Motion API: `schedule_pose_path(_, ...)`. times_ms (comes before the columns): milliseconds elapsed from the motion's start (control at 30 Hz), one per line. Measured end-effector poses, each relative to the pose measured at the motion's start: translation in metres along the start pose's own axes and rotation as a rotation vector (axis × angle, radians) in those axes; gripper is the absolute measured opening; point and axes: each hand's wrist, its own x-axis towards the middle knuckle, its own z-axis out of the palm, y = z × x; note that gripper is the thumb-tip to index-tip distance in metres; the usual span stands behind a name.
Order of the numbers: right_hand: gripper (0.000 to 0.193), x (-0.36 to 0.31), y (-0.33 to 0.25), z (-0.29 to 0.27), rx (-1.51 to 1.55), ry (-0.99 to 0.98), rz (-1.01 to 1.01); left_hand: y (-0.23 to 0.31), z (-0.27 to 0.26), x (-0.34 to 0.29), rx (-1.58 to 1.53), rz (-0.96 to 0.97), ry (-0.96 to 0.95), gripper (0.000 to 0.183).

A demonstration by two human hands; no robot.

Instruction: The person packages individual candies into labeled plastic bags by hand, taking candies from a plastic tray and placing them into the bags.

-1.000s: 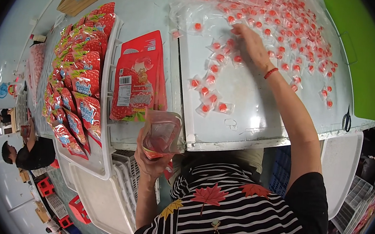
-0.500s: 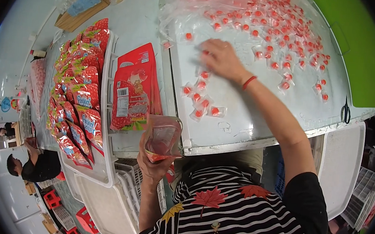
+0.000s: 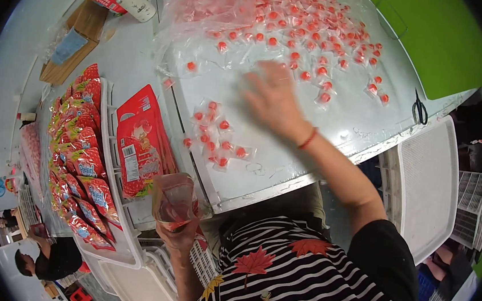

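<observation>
My left hand [image 3: 179,238] is closed round the lower part of a red pouch [image 3: 175,197], whose wide mouth faces up at the table's near edge. Over the white tabletop, my right hand [image 3: 276,103] is blurred, its fingers spread and nothing visible in them. To its left lies a small cluster of red candies in clear wrappers [image 3: 224,126]. A much larger heap of the same wrapped candies [image 3: 303,27] spreads beyond the hand, partly beside a clear plastic bag [image 3: 208,4]. Flat red pouches [image 3: 138,147] are stacked left of the cluster.
Filled red pouches [image 3: 89,148] stand in rows in a white tray [image 3: 124,235] on the left. Scissors [image 3: 419,109] lie near the right table edge, by a green board [image 3: 434,41]. A white bottle [image 3: 132,0] and cardboard box [image 3: 75,41] stand far left. Another person [image 3: 51,257] works beyond.
The view has shifted. My right hand has moved away from the small cluster towards the heap, and its fingers have spread. More candies lie in the cluster. My left hand keeps holding the pouch.
</observation>
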Motion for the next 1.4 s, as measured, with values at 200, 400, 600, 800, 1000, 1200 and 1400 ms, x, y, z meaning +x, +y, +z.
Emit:
schedule_pose_path(200,0.036,-0.004,0.119,-0.078,-0.225,-0.184,0.094,0.004,0.007,0.002,-0.073,-0.070,-0.045,0.078)
schedule_pose_path(400,0.033,-0.017,0.096,-0.065,0.041,-0.142,0.147,0.008,0.009,0.007,-0.103,-0.051,-0.033,0.079)
schedule_pose_path(600,0.034,-0.006,0.099,-0.057,0.338,-0.183,0.423,0.008,0.007,0.004,-0.025,-0.053,-0.038,0.079)
schedule_pose_path(800,0.039,0.010,0.110,-0.044,0.161,-0.262,0.107,0.003,0.009,0.003,-0.005,0.004,-0.039,0.083)
schedule_pose_path(1000,0.048,-0.006,0.092,-0.068,0.547,-0.318,0.509,-0.002,0.002,-0.001,0.000,-0.030,-0.030,0.083)
schedule_pose_path(1200,0.056,-0.018,0.131,-0.095,1.321,0.133,0.869,0.006,0.007,0.005,-0.113,-0.107,-0.031,0.077)
schedule_pose_path(1400,0.051,-0.058,0.118,-0.124,0.546,-0.050,0.604,0.000,0.000,0.002,-0.104,-0.119,-0.022,0.069)
